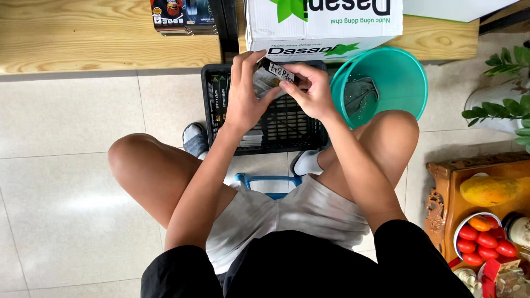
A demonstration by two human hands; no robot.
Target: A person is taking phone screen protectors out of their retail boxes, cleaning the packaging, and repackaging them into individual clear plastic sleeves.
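Both hands, left hand (243, 91) and right hand (312, 91), grip one small dark packet (277, 72) above the black crate (276, 129); fingers partly hide the packet, contents indiscernible.

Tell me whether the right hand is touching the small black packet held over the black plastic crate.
Touching: the head view shows the right hand pinching one end of the small black packet.
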